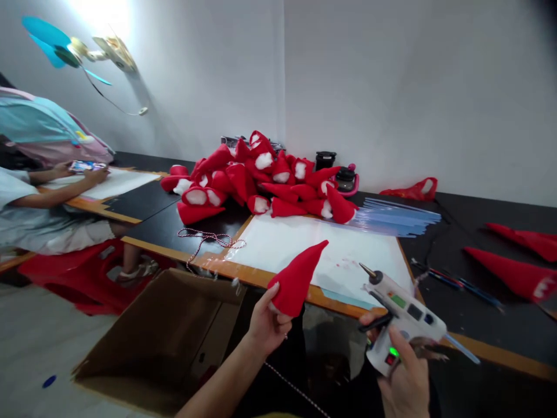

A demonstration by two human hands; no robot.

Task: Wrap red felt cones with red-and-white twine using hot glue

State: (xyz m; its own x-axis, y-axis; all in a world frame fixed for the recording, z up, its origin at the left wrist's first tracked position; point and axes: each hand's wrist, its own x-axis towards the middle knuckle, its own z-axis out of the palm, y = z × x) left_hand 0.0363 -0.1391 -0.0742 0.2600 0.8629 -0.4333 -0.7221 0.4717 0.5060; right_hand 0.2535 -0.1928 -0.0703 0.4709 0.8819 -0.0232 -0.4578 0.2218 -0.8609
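Note:
My left hand grips a red felt cone by its wide lower end, its tip pointing up and to the right. A bit of white shows at the cone's bottom edge. My right hand is wrapped round the handle of a white glue gun, which has a green light lit and a clear stick coming out of its rear. The gun's nozzle points up and to the left, apart from the cone. Behind them a white sheet lies on the black table.
Several red cones with white stuffing are heaped at the back. Clear sticks, pens and more red cones lie rightward. A cardboard box stands below left. A seated person holds a phone.

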